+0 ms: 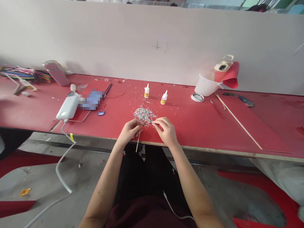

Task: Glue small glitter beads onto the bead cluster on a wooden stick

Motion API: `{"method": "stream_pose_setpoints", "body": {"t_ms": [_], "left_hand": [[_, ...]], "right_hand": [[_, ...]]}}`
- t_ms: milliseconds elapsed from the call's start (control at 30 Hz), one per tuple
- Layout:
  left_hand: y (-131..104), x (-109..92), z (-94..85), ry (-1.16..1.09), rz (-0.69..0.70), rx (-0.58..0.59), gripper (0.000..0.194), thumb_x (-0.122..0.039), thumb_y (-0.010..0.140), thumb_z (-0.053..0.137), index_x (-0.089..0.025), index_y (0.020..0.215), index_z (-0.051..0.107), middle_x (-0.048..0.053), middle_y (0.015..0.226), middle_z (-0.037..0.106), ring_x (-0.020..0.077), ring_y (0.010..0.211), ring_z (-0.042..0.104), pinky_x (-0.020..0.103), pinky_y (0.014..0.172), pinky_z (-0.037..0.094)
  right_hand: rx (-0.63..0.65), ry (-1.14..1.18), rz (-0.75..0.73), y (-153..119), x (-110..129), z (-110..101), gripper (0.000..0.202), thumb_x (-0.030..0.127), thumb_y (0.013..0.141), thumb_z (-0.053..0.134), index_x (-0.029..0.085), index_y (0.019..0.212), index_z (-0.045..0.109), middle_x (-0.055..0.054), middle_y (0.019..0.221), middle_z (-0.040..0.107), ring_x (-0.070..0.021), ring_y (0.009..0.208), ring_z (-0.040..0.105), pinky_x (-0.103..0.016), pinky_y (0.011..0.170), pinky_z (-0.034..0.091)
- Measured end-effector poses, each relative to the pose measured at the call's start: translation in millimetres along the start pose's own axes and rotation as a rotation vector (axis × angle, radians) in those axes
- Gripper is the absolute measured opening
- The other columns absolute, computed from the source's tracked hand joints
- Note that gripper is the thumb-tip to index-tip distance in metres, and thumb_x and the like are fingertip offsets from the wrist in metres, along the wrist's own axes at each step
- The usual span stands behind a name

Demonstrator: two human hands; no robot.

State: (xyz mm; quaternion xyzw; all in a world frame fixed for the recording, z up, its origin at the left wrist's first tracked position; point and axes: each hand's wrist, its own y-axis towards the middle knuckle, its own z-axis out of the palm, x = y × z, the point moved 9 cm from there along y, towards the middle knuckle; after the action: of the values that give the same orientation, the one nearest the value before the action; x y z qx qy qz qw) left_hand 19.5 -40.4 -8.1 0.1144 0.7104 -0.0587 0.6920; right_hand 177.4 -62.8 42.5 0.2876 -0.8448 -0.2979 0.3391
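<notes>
At the near edge of the red table, my left hand (131, 129) is closed on a thin stick (138, 141), which slants down past the table edge. Whatever is at the stick's upper end is mostly hidden by the fingers. My right hand (165, 129) has its thumb and forefinger pinched together at the near right side of a pile of small multicoloured bits (143, 114). What the pinch holds is too small to name. Two small white glue bottles with yellow labels, a left one (146, 91) and a right one (163, 98), stand upright behind the pile.
A white power bank (67, 107) with a cable lies left, near a pink bottle (56, 72). A white bucket (206, 85), a round lid (197, 97) and a red pencil (217, 109) are at right. A pale partition (106, 38) rises behind the table.
</notes>
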Motion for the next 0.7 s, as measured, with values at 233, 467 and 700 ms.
{"method": "stream_pose_setpoints", "body": {"t_ms": [233,467,700], "left_hand": [[-1,-1,3.9,0.037,-0.006,0.027,0.022,-0.038,0.089,0.059,-0.017,0.093,0.063,-0.005,0.059,0.049,0.0038,0.041,0.039,0.015,0.036,0.029],[0,-2,5.0,0.077,0.011,0.020,0.025,-0.041,0.091,0.058,-0.017,0.088,0.061,-0.006,0.051,0.047,0.0036,0.037,0.037,0.015,0.036,0.028],[0,-2,4.0,0.101,0.008,0.020,0.022,-0.039,0.092,0.057,-0.017,0.089,0.061,-0.006,0.052,0.049,0.0037,0.038,0.037,0.015,0.037,0.029]], "right_hand": [[-0.015,-0.087,-0.135,-1,15,2,0.012,0.016,0.093,0.056,0.022,0.100,0.063,-0.006,0.093,0.067,-0.0186,0.088,0.059,-0.033,0.080,0.052],[-0.003,-0.192,-0.210,-2,24,6,0.013,0.016,0.093,0.055,0.020,0.100,0.064,-0.007,0.092,0.069,-0.0195,0.086,0.061,-0.033,0.078,0.052],[0.026,-0.186,-0.167,-3,21,8,0.014,0.018,0.094,0.053,0.021,0.102,0.065,-0.007,0.094,0.069,-0.0192,0.089,0.062,-0.032,0.080,0.053]]}}
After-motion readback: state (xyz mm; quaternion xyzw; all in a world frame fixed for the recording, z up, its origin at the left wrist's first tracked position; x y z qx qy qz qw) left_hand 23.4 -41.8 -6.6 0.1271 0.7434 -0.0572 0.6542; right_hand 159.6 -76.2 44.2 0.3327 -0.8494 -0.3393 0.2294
